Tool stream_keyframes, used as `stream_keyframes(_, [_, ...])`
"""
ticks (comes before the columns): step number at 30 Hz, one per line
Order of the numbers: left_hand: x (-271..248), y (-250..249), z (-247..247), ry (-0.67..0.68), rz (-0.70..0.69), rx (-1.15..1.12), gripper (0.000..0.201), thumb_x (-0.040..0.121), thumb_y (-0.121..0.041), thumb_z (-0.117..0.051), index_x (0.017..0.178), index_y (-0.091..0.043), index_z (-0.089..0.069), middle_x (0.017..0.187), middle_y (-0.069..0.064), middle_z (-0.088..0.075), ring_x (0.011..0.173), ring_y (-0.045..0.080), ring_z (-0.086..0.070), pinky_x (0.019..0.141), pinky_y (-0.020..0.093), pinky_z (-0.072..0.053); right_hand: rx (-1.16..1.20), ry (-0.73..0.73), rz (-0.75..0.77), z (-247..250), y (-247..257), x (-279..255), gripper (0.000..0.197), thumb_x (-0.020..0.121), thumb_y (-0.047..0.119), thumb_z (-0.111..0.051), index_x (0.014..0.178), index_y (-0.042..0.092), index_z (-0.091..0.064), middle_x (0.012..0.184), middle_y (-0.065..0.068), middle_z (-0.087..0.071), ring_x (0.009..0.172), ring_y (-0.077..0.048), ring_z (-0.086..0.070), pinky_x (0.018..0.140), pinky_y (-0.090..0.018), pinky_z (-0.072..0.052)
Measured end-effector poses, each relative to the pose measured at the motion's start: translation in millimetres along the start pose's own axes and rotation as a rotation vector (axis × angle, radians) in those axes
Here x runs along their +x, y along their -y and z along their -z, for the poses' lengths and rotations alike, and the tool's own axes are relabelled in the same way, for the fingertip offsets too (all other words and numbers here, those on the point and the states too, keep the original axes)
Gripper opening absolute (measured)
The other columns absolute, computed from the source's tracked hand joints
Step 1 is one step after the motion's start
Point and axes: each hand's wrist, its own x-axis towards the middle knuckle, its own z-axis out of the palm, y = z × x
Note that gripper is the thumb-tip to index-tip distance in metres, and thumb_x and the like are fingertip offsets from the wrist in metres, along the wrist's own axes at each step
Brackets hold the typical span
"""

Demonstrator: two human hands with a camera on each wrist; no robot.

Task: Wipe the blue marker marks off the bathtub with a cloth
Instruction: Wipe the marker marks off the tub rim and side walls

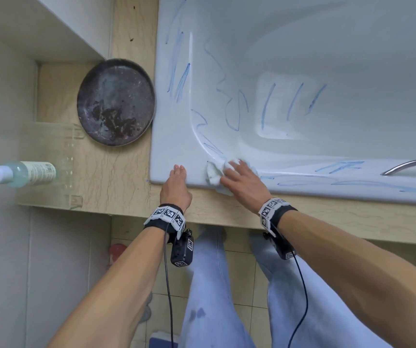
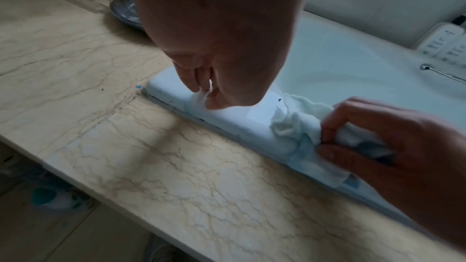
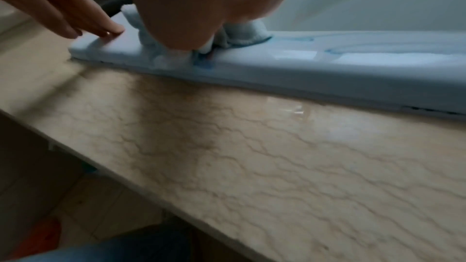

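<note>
The cloth (image 1: 214, 173) lies bunched on the near rim of the tub (image 1: 302, 33), at its left corner, under the right hand (image 1: 242, 180), which pinches it, while the left hand (image 1: 175, 187) rests straight-fingered just left, blue marks (image 1: 268, 106) beyond.

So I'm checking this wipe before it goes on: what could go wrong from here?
The cloth already looks blue-tinged, so it may smear ink along the bathtub rim. The right hand wipes only the near corner; many marker marks sit deeper inside, demanding a long lean. The left hand braces on glossy rim and could slip.
</note>
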Motion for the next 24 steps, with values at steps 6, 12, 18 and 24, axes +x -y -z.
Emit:
stream_keyframes(6, [-3.2,-11.1,-9.5,-0.026,0.016,-0.005,0.081,0.088,0.007,-0.049,0.158,-0.009,-0.011,0.166,0.006,-0.003,0.151,0.020,-0.016,0.112,0.031,-0.033,0.118,-0.037,-0.076,-6.2,8.1,-2.7,0.063,0.078,-0.007,-0.053,0.137,0.014,-0.051,0.151,-0.012,-0.044,0.131,-0.037,-0.043,0.118,-0.053,-0.027])
stream_keyframes(12, [-11.5,-21.8,-16.1,-0.012,0.010,0.017,0.084,0.086,0.012,-0.043,0.159,-0.013,-0.009,0.166,0.001,0.000,0.152,0.017,-0.010,0.111,0.033,-0.035,0.160,-0.179,-0.039,-12.7,-4.7,-7.4,0.016,0.095,0.019,-0.065,0.107,0.009,-0.065,0.138,-0.013,-0.055,0.125,-0.034,-0.051,0.116,-0.051,-0.029])
stream_keyframes(18, [-10.6,-25.7,-9.2,0.029,0.021,0.034,0.085,0.086,0.009,-0.046,0.159,-0.013,-0.008,0.166,0.001,0.001,0.151,0.019,-0.015,0.112,0.032,-0.035,0.341,-0.163,-0.135,5.9,-16.4,-13.8,0.010,0.085,0.006,-0.065,0.095,0.006,-0.063,0.116,-0.009,-0.063,0.103,-0.033,-0.058,0.091,-0.046,-0.047])
stream_keyframes(24, [-12.7,-11.6,4.8,0.087,-0.028,0.000,0.084,0.084,0.005,-0.049,0.158,-0.019,-0.016,0.163,0.003,-0.021,0.142,0.026,-0.038,0.110,0.034,-0.037,0.408,-0.328,-0.125,32.9,16.2,66.0,0.016,0.092,0.017,-0.056,0.101,0.009,-0.068,0.112,-0.005,-0.066,0.099,-0.026,-0.058,0.075,-0.032,-0.046])
